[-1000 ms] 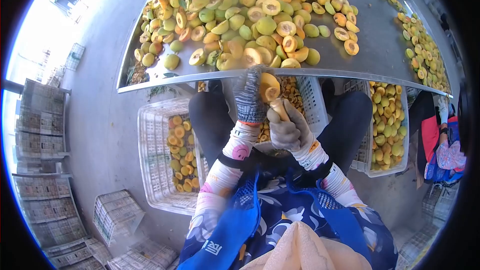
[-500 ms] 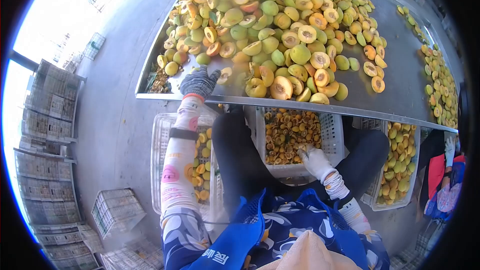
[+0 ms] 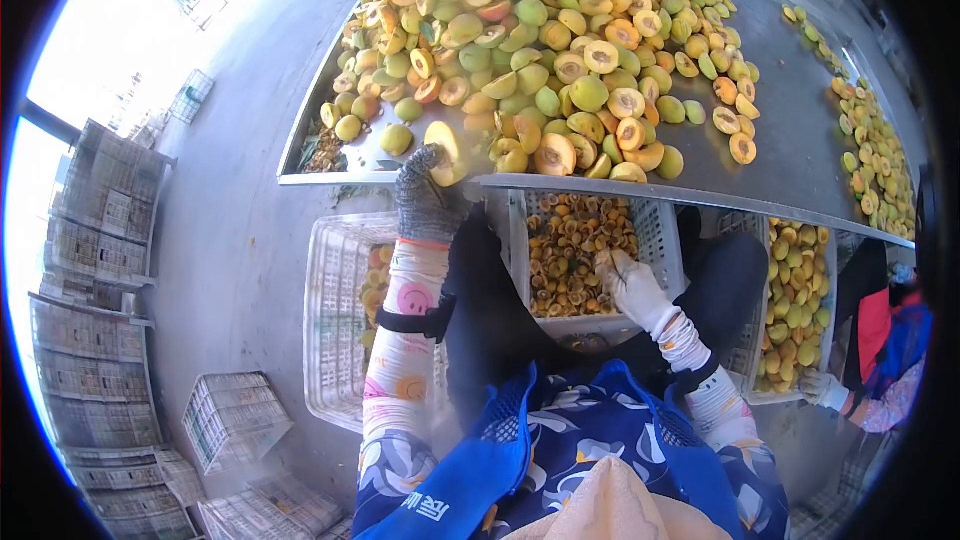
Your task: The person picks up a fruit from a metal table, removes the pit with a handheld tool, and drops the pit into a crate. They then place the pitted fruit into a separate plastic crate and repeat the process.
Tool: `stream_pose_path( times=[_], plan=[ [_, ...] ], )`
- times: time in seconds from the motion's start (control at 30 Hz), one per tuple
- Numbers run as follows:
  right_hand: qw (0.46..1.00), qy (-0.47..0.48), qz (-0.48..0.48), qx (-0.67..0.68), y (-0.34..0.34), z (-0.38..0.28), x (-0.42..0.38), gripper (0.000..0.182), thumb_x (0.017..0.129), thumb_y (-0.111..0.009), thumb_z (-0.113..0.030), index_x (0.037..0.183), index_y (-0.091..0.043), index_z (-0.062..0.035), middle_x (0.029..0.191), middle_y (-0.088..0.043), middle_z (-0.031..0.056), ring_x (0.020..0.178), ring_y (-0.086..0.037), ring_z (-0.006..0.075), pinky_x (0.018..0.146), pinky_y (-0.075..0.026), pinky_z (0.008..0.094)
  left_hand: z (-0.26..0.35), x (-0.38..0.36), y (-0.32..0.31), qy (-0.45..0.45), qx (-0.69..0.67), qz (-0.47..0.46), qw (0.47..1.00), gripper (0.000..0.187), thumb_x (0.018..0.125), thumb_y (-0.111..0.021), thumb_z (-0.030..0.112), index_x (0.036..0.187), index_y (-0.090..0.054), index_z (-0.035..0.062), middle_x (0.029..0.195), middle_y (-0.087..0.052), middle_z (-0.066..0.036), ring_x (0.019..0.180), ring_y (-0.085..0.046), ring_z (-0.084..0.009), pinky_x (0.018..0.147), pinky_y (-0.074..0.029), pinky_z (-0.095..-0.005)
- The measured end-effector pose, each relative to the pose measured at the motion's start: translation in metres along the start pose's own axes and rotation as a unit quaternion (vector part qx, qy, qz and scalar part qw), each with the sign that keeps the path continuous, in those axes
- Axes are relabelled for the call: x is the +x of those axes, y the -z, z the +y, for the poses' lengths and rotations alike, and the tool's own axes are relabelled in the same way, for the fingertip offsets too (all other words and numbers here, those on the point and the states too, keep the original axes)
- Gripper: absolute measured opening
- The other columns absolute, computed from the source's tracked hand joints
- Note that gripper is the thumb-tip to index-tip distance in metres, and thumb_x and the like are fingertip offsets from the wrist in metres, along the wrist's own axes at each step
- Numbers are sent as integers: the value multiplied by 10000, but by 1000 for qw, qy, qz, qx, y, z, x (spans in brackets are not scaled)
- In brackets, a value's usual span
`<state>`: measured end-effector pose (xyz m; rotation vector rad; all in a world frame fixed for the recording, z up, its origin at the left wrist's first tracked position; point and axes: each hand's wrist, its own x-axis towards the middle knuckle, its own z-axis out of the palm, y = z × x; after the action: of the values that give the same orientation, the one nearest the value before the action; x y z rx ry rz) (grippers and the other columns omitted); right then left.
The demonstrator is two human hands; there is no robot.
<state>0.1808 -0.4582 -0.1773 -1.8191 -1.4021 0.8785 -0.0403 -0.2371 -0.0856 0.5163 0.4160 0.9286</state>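
My left hand (image 3: 428,198), in a grey knit glove, grips a halved yellow peach (image 3: 443,152) at the near edge of the metal table. The peach's pale cut face shows. My right hand (image 3: 640,294), in a white glove, is over the near right part of a crate of peach pits (image 3: 655,225) between my knees. Its fingers are curled together, and I cannot make out what is in them. Beyond my left hand, a large heap of whole and halved peaches (image 3: 560,70) covers much of the table.
The metal table (image 3: 790,140) has a raised front rim. A white crate (image 3: 330,340) with peaches stands at my left, another crate of peaches (image 3: 795,310) at my right. A co-worker's gloved hand (image 3: 822,389) touches that crate. Stacked crates (image 3: 100,370) line the far left.
My left hand has drawn back from the tabletop and now holds up a halved peach. My right hand has shifted slightly up. The co-worker's gloved hand has come down to the right crate.
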Motion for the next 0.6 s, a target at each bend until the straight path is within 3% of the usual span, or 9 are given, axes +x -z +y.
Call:
stream_pose_path(
  times=[0.07, 0.13, 0.2, 0.23, 0.3, 0.37, 0.43, 0.5, 0.6],
  plan=[
    [985, -70, 1, 158, 25, -56, -3, 316, 946, -504, -325, 911, -511, -11, 729, -601, 256, 722, -615, 398, 577, -444, 426, -28, -20, -30, -51, 121, -3, 991, 409, 863, -545, 269, 1201, -476, 50, 1047, -581, -131, 879, -616, -235, 662, -562, -359],
    [987, 130, 39, 88, 36, -99, -10, 316, 946, -490, -321, 904, -497, -8, 685, -599, 234, 670, -619, 383, 547, -457, 432, -50, -21, -27, -23, 209, -12, 978, 383, 918, -478, 294, 1211, -489, 48, 1066, -584, -125, 933, -600, -212, 730, -539, -340],
    [982, 165, 52, -75, 36, -114, -6, 319, 943, -482, -318, 906, -487, -1, 653, -592, 222, 642, -613, 388, 544, -468, 452, -73, -29, -34, -32, 262, -27, 964, 377, 953, -431, 294, 1226, -489, 40, 1094, -581, -124, 982, -585, -204, 807, -514, -334],
    [970, 181, 54, -156, 36, -119, -6, 320, 941, -478, -316, 908, -482, 2, 637, -589, 217, 628, -611, 391, 542, -474, 462, -78, -33, -36, -104, 361, -65, 925, 378, 953, -431, 282, 1235, -482, 35, 1103, -578, -126, 995, -580, -215, 837, -498, -344],
    [967, 149, 61, -196, 30, -120, -3, 328, 937, -475, -313, 914, -475, 14, 619, -585, 210, 614, -606, 394, 545, -479, 477, -82, -37, -39, -252, 534, -136, 795, 381, 953, -430, 257, 1254, -469, 25, 1122, -571, -129, 1021, -570, -236, 897, -465, -364],
    [974, 123, 54, -183, 29, -119, -2, 340, 937, -471, -323, 917, -477, 16, 613, -581, 223, 615, -604, 403, 545, -475, 492, -102, -22, -3, -214, 437, -74, 870, 416, 909, -544, 209, 1259, -454, 2, 1109, -578, -146, 984, -593, -243, 842, -492, -341],
    [979, 122, 65, -147, 25, -119, -3, 362, 939, -460, -339, 921, -474, 22, 621, -584, 229, 624, -604, 409, 545, -472, 498, -105, -22, 5, -289, 520, -57, 801, 479, 855, -616, 140, 1273, -439, -12, 1106, -579, -164, 978, -596, -265, 834, -493, -346],
    [984, 114, 63, -126, 24, -120, -4, 381, 939, -456, -348, 924, -475, 32, 632, -587, 237, 639, -604, 418, 556, -472, 503, -93, -35, -16, -447, 725, -83, 517, 557, 791, -647, 50, 1297, -422, -16, 1115, -575, -183, 1002, -580, -303, 872, -467, -379],
    [985, 114, 45, -122, 23, -121, -2, 350, 937, -470, -308, 912, -473, 41, 640, -581, 249, 662, -596, 435, 566, -460, 499, -92, -46, -36, -414, 735, -74, 532, 563, 763, -636, 46, 1289, -444, -18, 1105, -573, -207, 1006, -558, -347, 884, -438, -422]
  ],
)
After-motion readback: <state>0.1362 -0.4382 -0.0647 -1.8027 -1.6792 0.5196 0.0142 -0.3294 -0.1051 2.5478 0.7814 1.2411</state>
